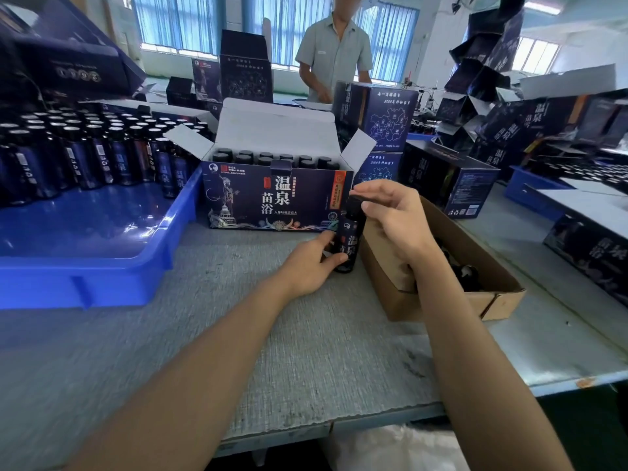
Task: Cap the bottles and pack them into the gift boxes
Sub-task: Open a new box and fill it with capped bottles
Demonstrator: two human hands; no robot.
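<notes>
1. The bottle (349, 241) stands upright on the table (306, 334), just before the gift box's right corner.
2. The left hand (311, 266) grips its lower part, thumb curled across the label.
3. The right hand (396, 215) pinches the cap (354, 202) on the bottle's top between thumb and nearly straight fingers, hiding part of it.
4. The gift box (272, 198) is open with its flaps up and holds rows of packed bottles (272, 158).
5. A blue tray (102, 253) on the left holds many spare bottles (85, 154), crowded at its far side.
6. A brown carton (489, 294) lies just right of the bottle. The right forearm partly hides the loose caps (467, 270) in it.
7. Behind, a person (334, 52) stands among stacked boxes (448, 178).
</notes>
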